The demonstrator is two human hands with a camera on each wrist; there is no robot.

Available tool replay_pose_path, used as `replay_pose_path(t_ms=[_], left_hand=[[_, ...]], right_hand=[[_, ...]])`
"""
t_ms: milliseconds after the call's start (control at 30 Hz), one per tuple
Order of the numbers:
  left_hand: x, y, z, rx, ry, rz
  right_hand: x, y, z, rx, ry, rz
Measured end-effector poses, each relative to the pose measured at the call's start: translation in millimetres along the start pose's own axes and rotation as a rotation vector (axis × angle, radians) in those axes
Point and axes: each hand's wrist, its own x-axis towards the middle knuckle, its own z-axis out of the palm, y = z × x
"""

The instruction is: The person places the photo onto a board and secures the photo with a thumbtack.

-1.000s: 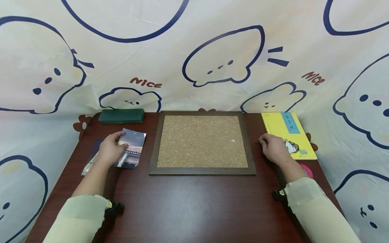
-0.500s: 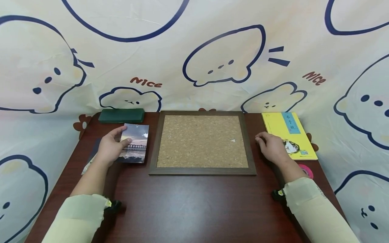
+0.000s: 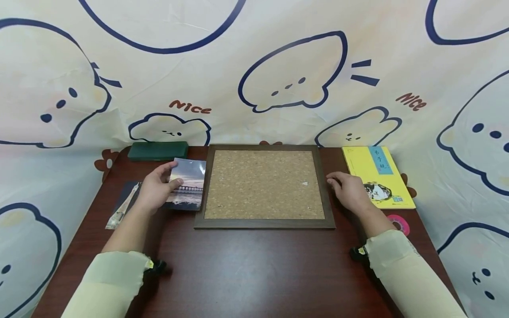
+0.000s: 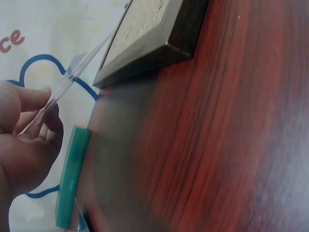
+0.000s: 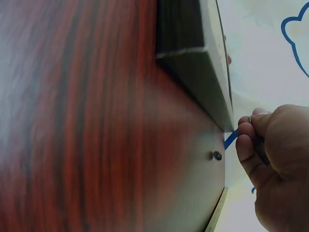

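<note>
Between thumb and fingers, my left hand (image 3: 156, 190) pinches a photo (image 3: 190, 183) of a sunset sky and a pier; its right side overlaps the left rail of the cork board (image 3: 264, 185) in the head view. The left wrist view shows the photo (image 4: 60, 92) edge-on, tilted above the table, in my left hand (image 4: 31, 130). Just right of the board's frame is my right hand (image 3: 350, 192). In the right wrist view my right hand (image 5: 277, 159) pinches a tiny metallic thing (image 5: 250, 119), too small to identify surely. A small dark pin (image 5: 217, 155) lies below the board.
Another photo (image 3: 125, 205), showing a tower, lies at the table's left. A green case (image 3: 158, 151) is at the back left. The yellow book (image 3: 391, 176) and a pink ring-shaped roll (image 3: 400, 224) lie on the right. A patterned cloth hangs behind.
My left hand has moved right with its photo, which turned upright and reached the board's left rail, uncovering more of the tower photo. My right hand has shifted left toward the board.
</note>
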Motion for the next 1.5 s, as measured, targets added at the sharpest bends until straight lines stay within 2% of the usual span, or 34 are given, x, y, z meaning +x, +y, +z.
replay_pose_path(t_ms=[200, 667, 933, 1133, 1400, 1500], left_hand=[[3.5, 5.1, 12.1, -0.045, -0.042, -0.009], [13.9, 16.2, 43.5, -0.076, -0.104, 0.014], [24.4, 18.1, 65.4, -0.054, -0.102, 0.07], [29.0, 21.9, 76.7, -0.053, -0.119, 0.105], [35.8, 22.9, 87.9, -0.009, -0.142, 0.106], [37.8, 22.3, 91.7, 0.029, -0.141, 0.126]], right_hand=[[6.0, -13.2, 5.0, 0.001, 0.002, -0.015], [13.7, -40.1, 20.0, 0.053, 0.015, -0.086], [18.8, -56.4, 30.3, 0.076, 0.037, -0.154], [25.3, -68.9, 36.9, 0.09, 0.03, -0.163], [32.6, -84.4, 47.2, 0.108, 0.019, -0.153], [36.3, -90.8, 52.2, 0.127, 0.02, -0.156]])
